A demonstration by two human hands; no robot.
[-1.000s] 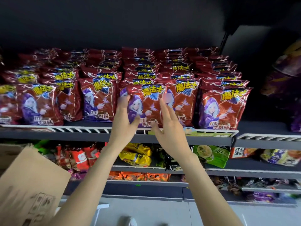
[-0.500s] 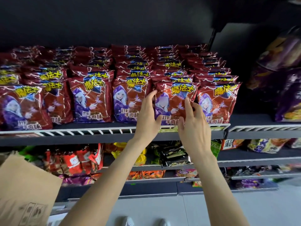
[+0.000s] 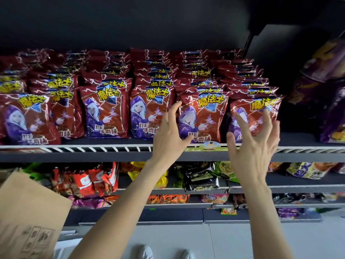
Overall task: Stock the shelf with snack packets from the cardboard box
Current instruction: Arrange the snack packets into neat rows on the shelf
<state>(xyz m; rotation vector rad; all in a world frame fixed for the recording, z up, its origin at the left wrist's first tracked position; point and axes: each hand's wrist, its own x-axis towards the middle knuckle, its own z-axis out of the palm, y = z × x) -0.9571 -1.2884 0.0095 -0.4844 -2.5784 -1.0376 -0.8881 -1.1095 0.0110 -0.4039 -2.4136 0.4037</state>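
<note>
Several rows of red snack packets stand upright on the grey shelf, filling it from front to back. My left hand is raised with spread fingers at the left edge of one front packet. My right hand is spread in front of the rightmost front packet, fingertips at its face. Neither hand grips a packet. A flap of the cardboard box shows at the lower left; its inside is hidden.
A white wire rail runs along the shelf's front edge. Lower shelves hold mixed yellow, red, black and green packets. Purple packets fill the neighbouring bay on the right. My shoes and the pale floor are below.
Both hands have moved right along the front row, from the middle packets to the two rightmost columns. My right hand now spreads over the end packet.
</note>
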